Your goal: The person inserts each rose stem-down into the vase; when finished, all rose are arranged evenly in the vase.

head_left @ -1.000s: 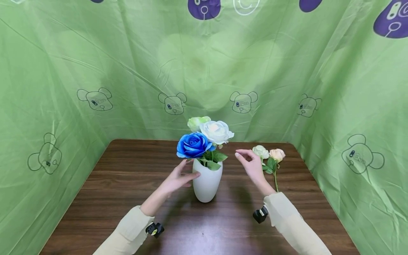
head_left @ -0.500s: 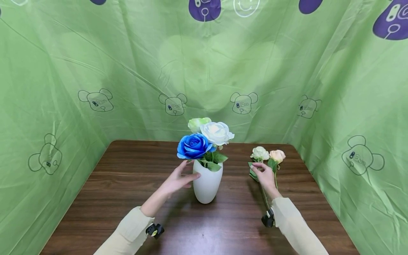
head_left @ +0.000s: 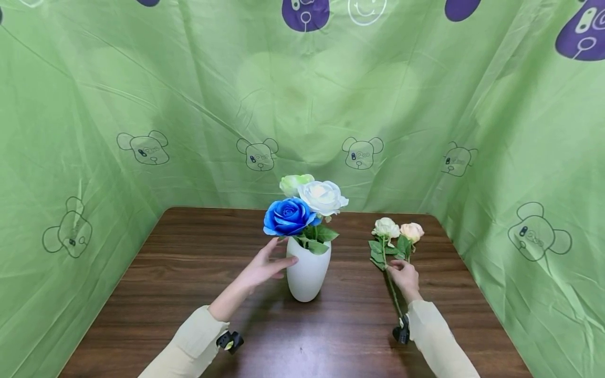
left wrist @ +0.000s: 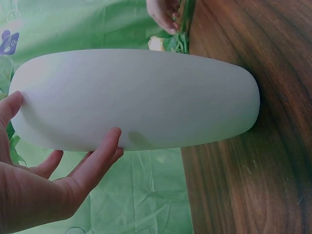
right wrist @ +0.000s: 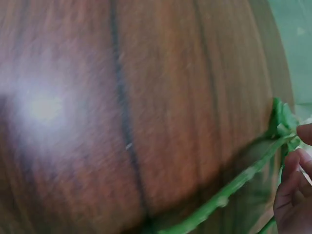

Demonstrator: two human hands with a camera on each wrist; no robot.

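A white vase (head_left: 307,273) stands upright, holding a blue rose (head_left: 288,216), a white flower (head_left: 323,197) and a pale green flower (head_left: 294,184). My left hand (head_left: 264,266) touches the vase's left side, with spread, fairly straight fingertips against its wall (left wrist: 136,97). To the right, my right hand (head_left: 404,277) pinches the green stem (right wrist: 224,195) of a cream-white rose (head_left: 386,228) below its leaves (head_left: 377,252). A peach rose (head_left: 412,231) lies beside it, its lower stem partly hidden by my right hand.
The brown wooden table (head_left: 189,247) has green cloth (head_left: 212,105) around its back and sides, printed with bear faces. Black wrist cameras hang at both cuffs (head_left: 229,341).
My right hand has moved right and down from beside the vase to the cream-white rose, and now pinches its stem. My left hand has stayed at the vase.
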